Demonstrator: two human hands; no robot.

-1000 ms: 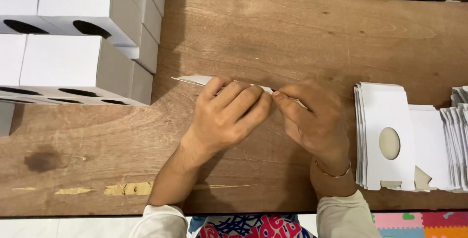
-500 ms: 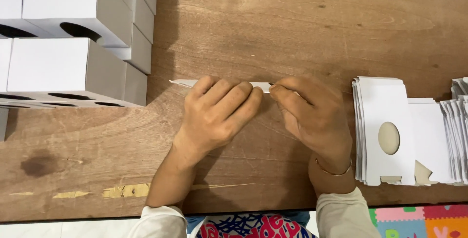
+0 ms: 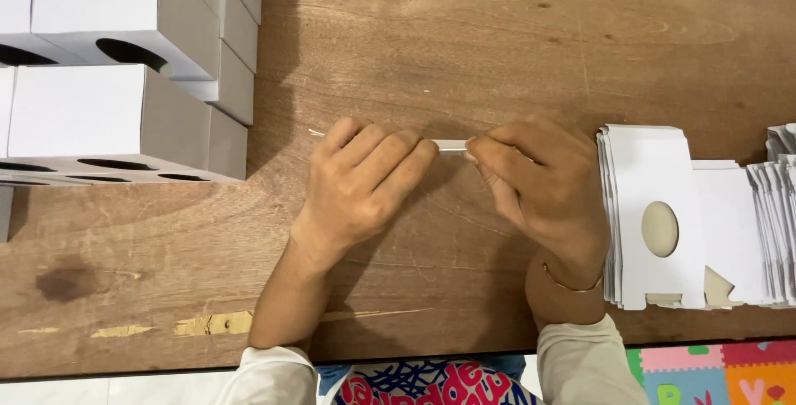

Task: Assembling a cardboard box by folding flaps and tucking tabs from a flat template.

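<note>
Flattened lower since before — thin white card (image 3: pixel 450 145), both hands (image 3: pixel 365 185) (image 3: pixel 543 185) pinching it in grip on grainy wood (image 3: pixel 514 57).

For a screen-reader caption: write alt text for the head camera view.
Seen from above, a person's left hand and right hand together hold a flat white cardboard blank edge-on over a wooden table. A stack of flat die-cut box blanks with oval holes lies to the right, and assembled white boxes stand stacked at left.
</note>
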